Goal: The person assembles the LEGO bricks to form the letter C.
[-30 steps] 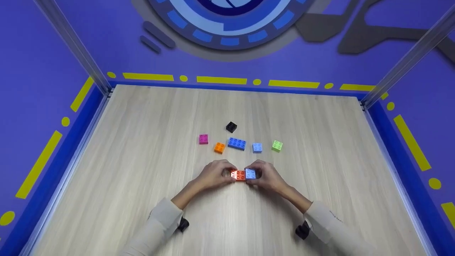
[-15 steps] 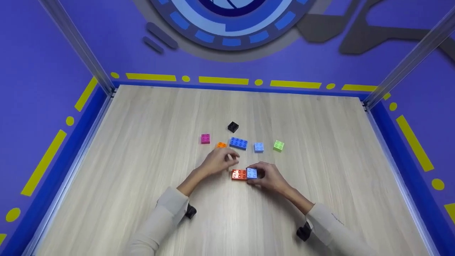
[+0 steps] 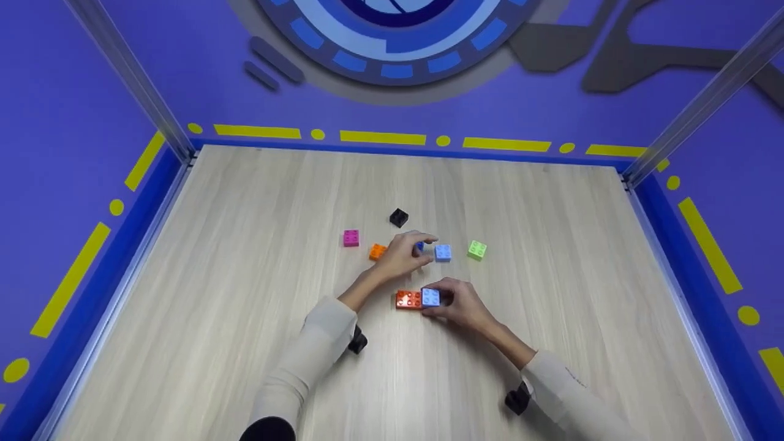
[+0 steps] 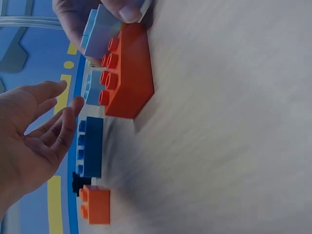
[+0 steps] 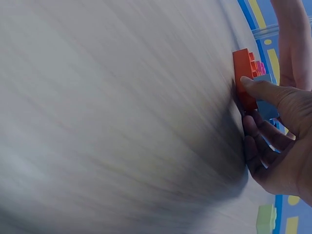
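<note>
My right hand (image 3: 462, 305) pinches a stack: a long red-orange brick (image 3: 408, 299) with a light blue brick (image 3: 430, 297) on its right end. In the right wrist view the thumb lies against the red-orange brick's side. My left hand (image 3: 401, 256) reaches over a long dark blue brick (image 4: 93, 147), mostly hiding it in the head view. Its thumb and fingers are spread with nothing between them in the left wrist view. To its left is an orange brick (image 3: 377, 252), partly covered. A second light blue brick (image 3: 443, 253) sits just right of the left fingertips.
A black brick (image 3: 399, 217) lies farthest back. On the left is a magenta brick (image 3: 351, 238), and a lime green brick (image 3: 477, 250) is on the right. Blue-purple walls (image 3: 392, 116) enclose the wooden table (image 3: 257, 245) at the back and sides.
My left hand has let go of the red-orange brick and moved forward and right, over the dark blue brick. My right hand has kept its hold on the stack.
</note>
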The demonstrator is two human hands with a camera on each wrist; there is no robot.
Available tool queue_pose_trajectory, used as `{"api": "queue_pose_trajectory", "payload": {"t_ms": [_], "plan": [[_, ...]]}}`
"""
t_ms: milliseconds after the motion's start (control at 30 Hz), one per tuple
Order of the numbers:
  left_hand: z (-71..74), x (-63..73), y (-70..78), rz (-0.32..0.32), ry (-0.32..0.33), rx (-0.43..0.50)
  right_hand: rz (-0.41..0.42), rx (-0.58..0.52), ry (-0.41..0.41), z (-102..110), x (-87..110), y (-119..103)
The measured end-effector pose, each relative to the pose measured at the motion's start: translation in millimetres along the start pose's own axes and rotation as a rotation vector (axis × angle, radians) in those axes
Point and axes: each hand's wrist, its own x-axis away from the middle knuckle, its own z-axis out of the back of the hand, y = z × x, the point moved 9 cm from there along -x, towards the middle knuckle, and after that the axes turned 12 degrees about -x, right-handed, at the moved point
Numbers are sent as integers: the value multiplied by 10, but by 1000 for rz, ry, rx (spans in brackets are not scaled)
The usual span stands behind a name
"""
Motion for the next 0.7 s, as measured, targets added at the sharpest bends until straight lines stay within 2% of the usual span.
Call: {"api": "queue_pose_trajectory", "payload": {"t_ms": [200,433,567,700], "plan": [[-112,-109,11,17,-42,-22,12,-12,15,0,-10,-4],[-260,-204,50,22,-90,-134,-12,-24,33,37,27,47],[-338,-233,52,49,-126,-153,-8,-27,39,36,34,59],[-351,-233,64,38,-127,-163,4,-35,41,6,28,57]]}}
